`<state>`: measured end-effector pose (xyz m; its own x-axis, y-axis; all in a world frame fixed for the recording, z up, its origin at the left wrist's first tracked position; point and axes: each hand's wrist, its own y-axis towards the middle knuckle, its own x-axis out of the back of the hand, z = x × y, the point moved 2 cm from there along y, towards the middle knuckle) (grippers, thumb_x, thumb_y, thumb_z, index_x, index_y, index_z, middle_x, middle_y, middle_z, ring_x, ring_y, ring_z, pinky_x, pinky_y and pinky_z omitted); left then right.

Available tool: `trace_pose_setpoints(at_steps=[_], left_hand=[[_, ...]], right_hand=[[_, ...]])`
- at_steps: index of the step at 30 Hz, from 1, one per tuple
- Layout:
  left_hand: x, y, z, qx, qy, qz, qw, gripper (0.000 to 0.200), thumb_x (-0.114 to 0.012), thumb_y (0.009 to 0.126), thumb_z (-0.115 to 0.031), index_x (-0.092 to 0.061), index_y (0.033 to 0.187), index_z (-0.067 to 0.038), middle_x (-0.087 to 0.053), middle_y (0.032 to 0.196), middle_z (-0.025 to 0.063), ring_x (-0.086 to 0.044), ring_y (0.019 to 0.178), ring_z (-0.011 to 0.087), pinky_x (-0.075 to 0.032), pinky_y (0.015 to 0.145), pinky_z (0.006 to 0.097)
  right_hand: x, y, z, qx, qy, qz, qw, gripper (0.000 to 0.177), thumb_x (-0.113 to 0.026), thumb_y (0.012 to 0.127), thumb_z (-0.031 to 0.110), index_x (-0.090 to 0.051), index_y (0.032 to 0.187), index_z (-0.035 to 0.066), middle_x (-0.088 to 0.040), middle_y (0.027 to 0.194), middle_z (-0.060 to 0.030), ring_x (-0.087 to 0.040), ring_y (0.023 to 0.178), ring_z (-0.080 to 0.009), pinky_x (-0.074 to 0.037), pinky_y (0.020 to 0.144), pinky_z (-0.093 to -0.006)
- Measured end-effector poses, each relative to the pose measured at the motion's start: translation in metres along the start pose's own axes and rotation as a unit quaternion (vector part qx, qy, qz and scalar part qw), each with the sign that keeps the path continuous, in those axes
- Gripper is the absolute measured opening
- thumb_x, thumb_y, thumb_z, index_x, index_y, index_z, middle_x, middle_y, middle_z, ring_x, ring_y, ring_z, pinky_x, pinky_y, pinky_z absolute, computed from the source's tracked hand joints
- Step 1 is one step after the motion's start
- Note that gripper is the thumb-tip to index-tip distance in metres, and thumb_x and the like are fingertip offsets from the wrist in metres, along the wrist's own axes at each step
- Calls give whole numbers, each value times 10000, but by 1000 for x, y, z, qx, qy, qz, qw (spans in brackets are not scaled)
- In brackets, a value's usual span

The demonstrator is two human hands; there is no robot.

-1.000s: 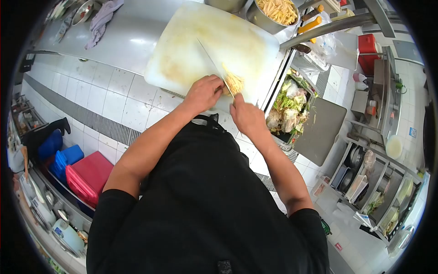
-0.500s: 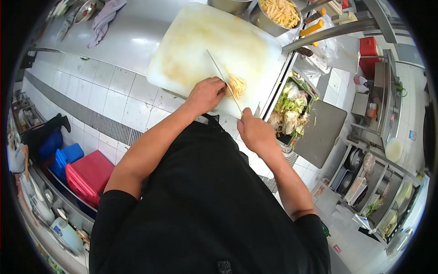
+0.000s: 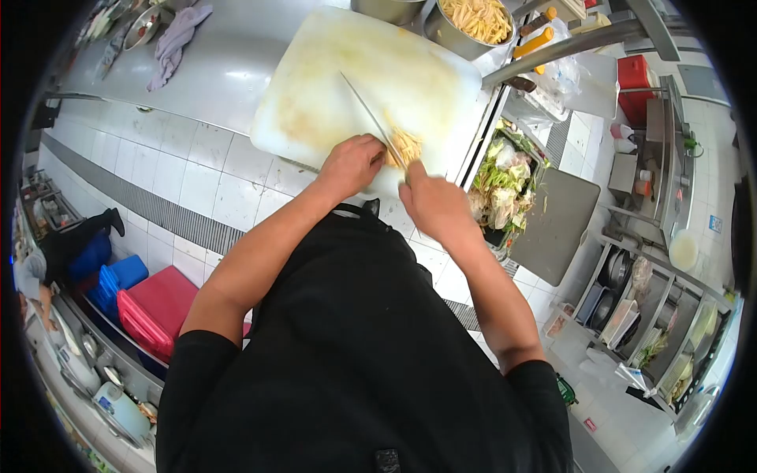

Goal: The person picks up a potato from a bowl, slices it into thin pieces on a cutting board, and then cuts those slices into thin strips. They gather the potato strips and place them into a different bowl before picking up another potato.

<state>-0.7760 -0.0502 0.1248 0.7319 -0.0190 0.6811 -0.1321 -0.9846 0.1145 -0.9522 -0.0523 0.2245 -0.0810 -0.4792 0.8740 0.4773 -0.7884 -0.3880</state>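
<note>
My right hand is closed round the handle of a long kitchen knife, whose blade points away and to the left across a white cutting board. Right beside the blade lies a small pile of pale yellow cut strips. My left hand has its fingers curled down at the board's near edge, against the left side of the blade. What sits under those fingertips is mostly hidden; a bit of yellow shows there.
Behind the board stands a metal pot heaped with similar yellow strips, near a second metal pot. Yellow-handled tools lie to the right. Below is a bin of vegetable scraps. A purple cloth rests on the steel counter. Another person is far left.
My right hand has moved up and left, pushing the knife farther forward over the board. My left hand stays almost in place.
</note>
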Motion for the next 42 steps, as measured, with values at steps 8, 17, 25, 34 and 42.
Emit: trace_pose_setpoints(at_steps=[8,17,25,34,42], left_hand=[[-1,-4,2,-6,5,16,1000,143,-694,870,-88,-697,999,-27,-693,1016,130,-659,985,340,-541,857,429],[-3,-5,1,-20,10,-9,1000,125,-684,858,-74,-693,979,-40,-681,980,118,-651,962,329,-542,848,428],[-2,-4,2,-35,4,-34,999,101,-681,859,-74,-690,956,-45,-666,954,104,-644,923,322,-546,830,425],[-2,-5,1,-42,36,-38,998,94,-705,838,-49,-711,930,-29,-690,970,105,-663,938,320,-556,832,413],[-3,-8,6,-42,33,-40,998,76,-676,861,-56,-717,924,-42,-673,947,87,-656,925,293,-562,814,398]], right_hand=[[-6,10,2,-9,29,9,999,265,-548,999,271,-497,1049,16,-699,759,-252,-704,739,-460,-549,695,-571],[-18,23,0,13,18,-17,1000,319,-566,996,293,-480,1100,4,-711,787,-258,-708,752,-462,-539,707,-589],[-16,27,2,-9,25,-14,1000,294,-540,999,280,-494,1088,3,-708,779,-261,-711,760,-462,-548,702,-576],[-5,24,11,-30,51,21,998,301,-523,997,292,-493,1115,17,-705,823,-291,-709,810,-475,-542,771,-589],[-18,30,10,-50,53,33,997,303,-537,990,297,-503,1110,21,-716,861,-281,-707,833,-479,-532,773,-600]])
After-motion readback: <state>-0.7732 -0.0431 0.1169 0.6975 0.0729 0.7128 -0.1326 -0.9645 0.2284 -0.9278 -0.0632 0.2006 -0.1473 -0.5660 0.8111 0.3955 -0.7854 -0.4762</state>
